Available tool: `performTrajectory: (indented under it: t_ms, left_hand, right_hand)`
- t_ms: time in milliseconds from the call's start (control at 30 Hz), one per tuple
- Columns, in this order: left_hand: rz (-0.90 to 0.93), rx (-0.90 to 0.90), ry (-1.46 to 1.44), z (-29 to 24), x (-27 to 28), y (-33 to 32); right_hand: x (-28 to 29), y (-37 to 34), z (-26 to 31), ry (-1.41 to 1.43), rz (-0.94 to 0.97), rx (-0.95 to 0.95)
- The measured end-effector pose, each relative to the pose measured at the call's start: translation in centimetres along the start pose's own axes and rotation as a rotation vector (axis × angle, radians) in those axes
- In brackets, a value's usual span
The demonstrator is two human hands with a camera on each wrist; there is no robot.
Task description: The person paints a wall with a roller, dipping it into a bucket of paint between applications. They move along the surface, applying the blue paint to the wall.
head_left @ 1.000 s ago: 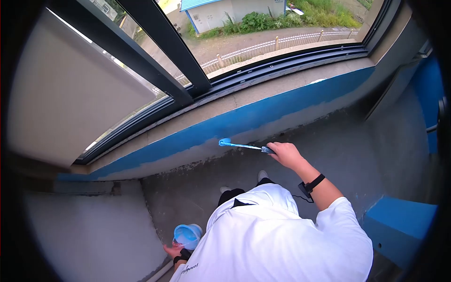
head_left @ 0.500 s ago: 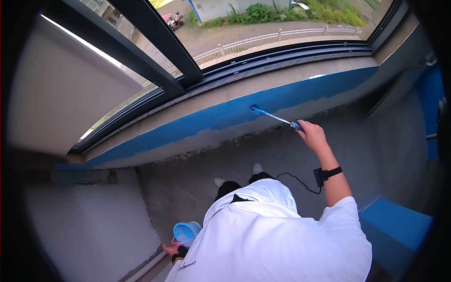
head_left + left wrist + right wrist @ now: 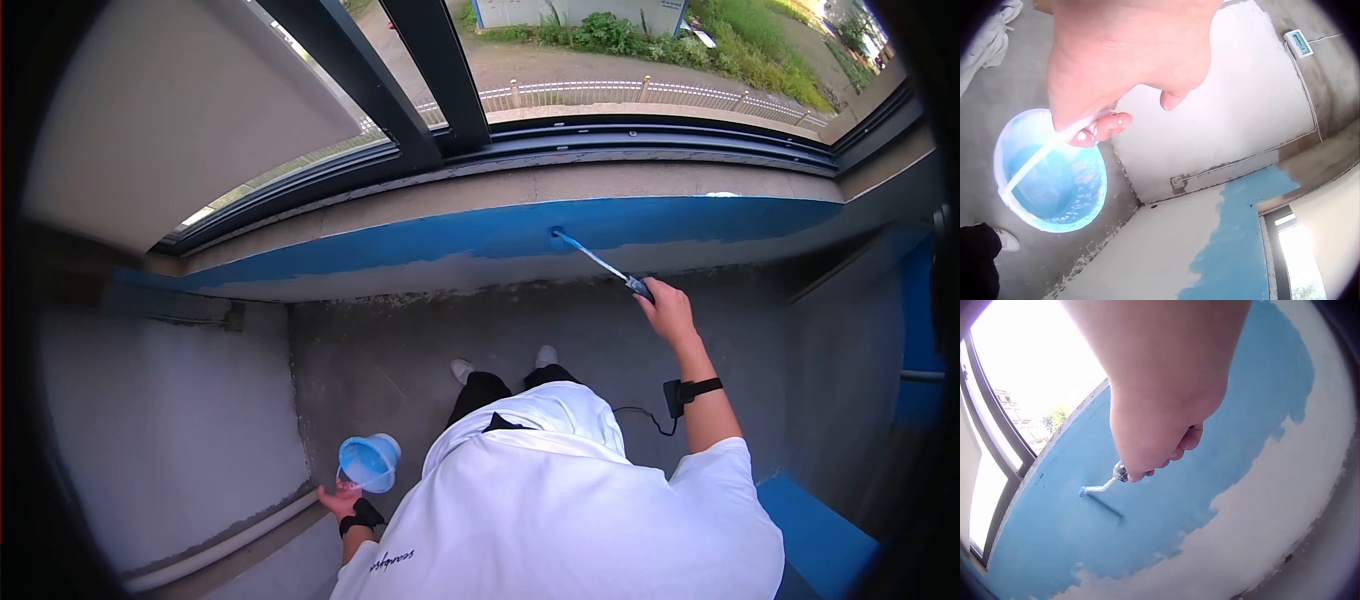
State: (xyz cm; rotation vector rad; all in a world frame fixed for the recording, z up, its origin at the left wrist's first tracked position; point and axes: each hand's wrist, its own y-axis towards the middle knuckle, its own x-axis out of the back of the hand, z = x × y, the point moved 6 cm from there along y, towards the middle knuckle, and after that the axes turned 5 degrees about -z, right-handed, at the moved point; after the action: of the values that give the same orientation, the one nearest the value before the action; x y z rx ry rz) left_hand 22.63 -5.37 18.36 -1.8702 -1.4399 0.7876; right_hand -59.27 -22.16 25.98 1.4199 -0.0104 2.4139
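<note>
My right hand (image 3: 670,310) grips the dark handle of a paint roller (image 3: 598,262), its arm stretched out toward the low wall under the window. The thin, paint-smeared rod slants up to a small roller head at the blue painted band (image 3: 480,232). In the right wrist view, the fingers curl round the handle and the rod (image 3: 1100,487) meets the blue surface. Low on the left, my left hand (image 3: 345,497) holds a small bucket (image 3: 372,463) by its pale bail handle (image 3: 1035,159). Blue paint coats the bucket's inside, and white specks show on the fingertips (image 3: 1124,119).
Below the blue band, the wall (image 3: 1260,531) is pale with a ragged paint edge. Above runs a sill (image 3: 420,205) under a dark window frame (image 3: 640,135). A pipe (image 3: 225,548) lies at the lower left. A blue block-like surface (image 3: 815,535) stands at the lower right.
The roller has gone from lower before the wall up to the blue band, then slightly along it. The head view has turned, and the bucket now appears farther left and higher.
</note>
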Motion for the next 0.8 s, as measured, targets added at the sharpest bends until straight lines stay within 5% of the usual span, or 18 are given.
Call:
performTrajectory:
  t_ms: [300, 367, 567, 667, 733, 800]
  left_hand:
    - [-0.060, 0.016, -0.091, -1.1, 6.7, -1.3]
    - [-0.036, 0.145, -0.114, -0.8, 8.3, -0.4]
    - [-0.174, 0.100, 0.087, 0.2, 13.2, 4.0]
    - [-0.138, 0.277, -0.010, 0.8, 13.1, 5.5]
    - [-0.144, 0.286, -0.025, 0.6, 12.9, 7.6]
    - [-0.159, 0.296, -0.041, 0.4, 12.7, 9.2]
  right_hand:
    - [-13.3, 3.9, 11.2, 0.004, 0.308, 0.036]
    - [-14.9, 3.4, 13.0, 0.013, 0.352, 0.010]
    - [-15.2, -0.1, 13.9, 0.103, 0.412, -0.108]
    - [-15.9, -2.9, 13.1, 0.250, 0.492, -0.229]
    - [-17.1, -5.9, 12.7, 0.707, 0.692, -0.773]
    - [-15.7, -6.3, 15.8, 0.734, 0.684, -0.831]
